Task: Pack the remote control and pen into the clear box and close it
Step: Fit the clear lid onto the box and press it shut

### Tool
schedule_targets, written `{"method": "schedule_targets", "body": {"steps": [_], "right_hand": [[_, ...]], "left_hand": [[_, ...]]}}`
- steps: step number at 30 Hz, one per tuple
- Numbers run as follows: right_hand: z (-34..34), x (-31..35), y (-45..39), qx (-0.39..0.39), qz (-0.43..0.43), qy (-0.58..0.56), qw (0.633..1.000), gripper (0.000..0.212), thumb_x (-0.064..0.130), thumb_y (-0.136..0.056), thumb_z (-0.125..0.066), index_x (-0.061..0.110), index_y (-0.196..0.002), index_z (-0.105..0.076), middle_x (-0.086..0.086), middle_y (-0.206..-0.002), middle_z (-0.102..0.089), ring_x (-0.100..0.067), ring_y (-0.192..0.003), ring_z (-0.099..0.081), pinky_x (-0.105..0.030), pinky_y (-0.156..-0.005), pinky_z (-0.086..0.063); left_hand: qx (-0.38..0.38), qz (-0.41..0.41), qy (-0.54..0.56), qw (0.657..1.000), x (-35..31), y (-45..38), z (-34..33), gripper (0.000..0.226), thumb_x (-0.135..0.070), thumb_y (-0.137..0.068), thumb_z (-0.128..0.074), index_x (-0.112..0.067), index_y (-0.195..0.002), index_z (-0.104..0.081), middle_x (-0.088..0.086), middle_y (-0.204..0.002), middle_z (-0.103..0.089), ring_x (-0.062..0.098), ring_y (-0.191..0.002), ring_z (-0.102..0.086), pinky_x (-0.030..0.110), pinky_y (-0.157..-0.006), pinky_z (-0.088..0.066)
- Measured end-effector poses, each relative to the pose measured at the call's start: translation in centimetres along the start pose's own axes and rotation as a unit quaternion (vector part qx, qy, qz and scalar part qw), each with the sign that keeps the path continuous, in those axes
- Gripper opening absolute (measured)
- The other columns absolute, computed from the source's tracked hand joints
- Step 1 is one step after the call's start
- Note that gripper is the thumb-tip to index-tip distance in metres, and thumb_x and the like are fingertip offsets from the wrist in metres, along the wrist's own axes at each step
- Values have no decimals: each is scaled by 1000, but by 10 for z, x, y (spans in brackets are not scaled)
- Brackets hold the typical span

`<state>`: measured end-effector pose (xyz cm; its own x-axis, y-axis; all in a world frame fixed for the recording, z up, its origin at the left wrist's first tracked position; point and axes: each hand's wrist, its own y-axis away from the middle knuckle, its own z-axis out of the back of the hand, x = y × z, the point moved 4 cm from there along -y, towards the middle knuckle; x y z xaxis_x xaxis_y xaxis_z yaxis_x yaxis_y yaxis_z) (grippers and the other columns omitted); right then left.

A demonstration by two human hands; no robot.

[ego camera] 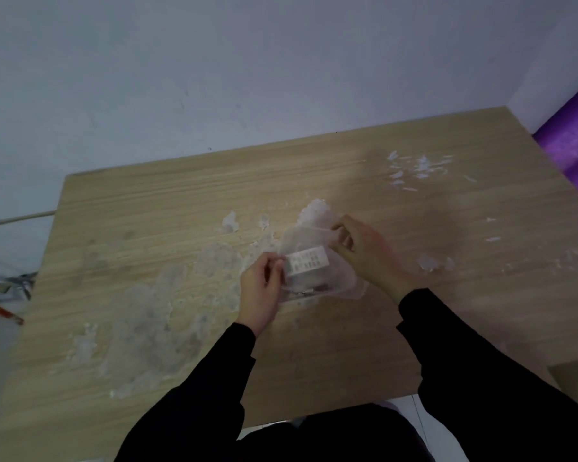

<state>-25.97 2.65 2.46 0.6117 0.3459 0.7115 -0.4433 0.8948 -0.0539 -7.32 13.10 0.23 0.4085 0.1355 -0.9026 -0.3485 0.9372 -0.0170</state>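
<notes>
Black sleeves (314, 395) reach forward over the wooden tabletop (147, 228). Left hand (261, 288) curls at the clear box's (344, 281) left edge, its grip pinching the rim. Right hand (364, 251), wrist bent, pinches the raised lid (314, 218). White remote control (306, 263) lies inside the box; the pen is too blurred to make out.

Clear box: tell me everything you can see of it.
The clear box is thin, see-through plastic, blurred in this view. It sits on the wooden table near the middle. Its lid stands partly raised at the far side. The white remote lies inside, and a small dark thing near the front edge may be the pen. The left hand holds its left edge; the right hand grips the lid.
</notes>
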Motion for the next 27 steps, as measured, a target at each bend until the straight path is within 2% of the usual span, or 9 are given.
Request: {"method": "schedule_targets", "body": {"steps": [4, 7, 9, 12, 14, 17, 19, 24, 27], "right_hand": [[-5, -38, 7, -5, -122, -91, 988, 21, 18, -77, -73, 25, -90, -58, 9, -72, -58, -5, -61, -53, -14, -55, -44], [-9, -49, 7, -39, -195, -237, 951, 27, 7, -77, -72, 29, -83, -58, -1, -80, -63, -7, -62, -63, -19, -52, -55], [-13, -52, 5, -82, -214, -262, 937, 29, -2, -76, -69, 24, -83, -57, -5, -81, -63, -8, -63, -63, -18, -53, -55], [-18, -52, 2, -136, -243, -217, 936, 22, 0, -76, -65, 18, -86, -58, -7, -85, -65, -18, -74, -60, -28, -64, -51], [-21, -50, -1, -148, -251, -181, 939, 15, 3, -77, -65, 13, -87, -61, -6, -87, -66, -18, -77, -59, -26, -67, -46], [-25, -45, -6, -133, -234, -145, 952, 11, 1, -79, -62, 6, -89, -62, -6, -86, -65, -18, -76, -57, -14, -58, -42], [-28, -42, -8, -121, -219, -121, 961, 8, 2, -81, -61, 7, -87, -62, -5, -86, -64, -16, -76, -56, -13, -54, -39], [-30, -37, -13, -99, -189, -77, 974, 10, 3, -85, -58, 6, -90, -65, -10, -93, -68, -16, -80, -57, -20, -67, -38], [-31, -36, -8, -85, -160, -61, 982, 14, 6, -87, -57, 9, -98, -65, -12, -100, -69, -21, -86, -63, -22, -69, -41]], "left_hand": [[-45, 40, -17, 998, 16, 4, 12, 17, -11, -94, -51, -19, -86, -64, 0, -63, -63, 22, -60, -63, 38, -58, -52], [-71, 75, -37, 994, 25, 7, 14, 17, -14, -94, -52, -12, -85, -66, 7, -64, -67, 24, -60, -64, 38, -58, -53], [-85, 79, -59, 991, 26, 8, 14, 18, -17, -93, -54, -11, -81, -66, 9, -64, -67, 21, -57, -61, 35, -54, -50], [-94, 78, -88, 989, 24, 7, 13, 17, -17, -89, -59, -10, -75, -65, 5, -62, -64, 15, -53, -55, 31, -52, -45], [-88, 84, -94, 988, 24, 7, 12, 15, -17, -87, -63, -10, -74, -64, 3, -62, -62, 14, -54, -53, 29, -52, -43], [-92, 108, -86, 986, 26, 10, 12, 14, -15, -86, -65, -10, -74, -62, 3, -65, -61, 16, -58, -53, 24, -52, -40], [-100, 124, -80, 984, 28, 12, 14, 14, -14, -85, -66, -11, -73, -61, 3, -65, -60, 19, -60, -55, 23, -52, -40], [-107, 158, -55, 980, 33, 14, 14, 15, -12, -83, -68, -7, -71, -61, 9, -64, -62, 30, -62, -62, 44, -61, -57], [-107, 182, -38, 977, 40, 14, 12, 14, -12, -82, -68, -3, -73, -63, 16, -70, -67, 33, -68, -66, 51, -66, -59]]}}
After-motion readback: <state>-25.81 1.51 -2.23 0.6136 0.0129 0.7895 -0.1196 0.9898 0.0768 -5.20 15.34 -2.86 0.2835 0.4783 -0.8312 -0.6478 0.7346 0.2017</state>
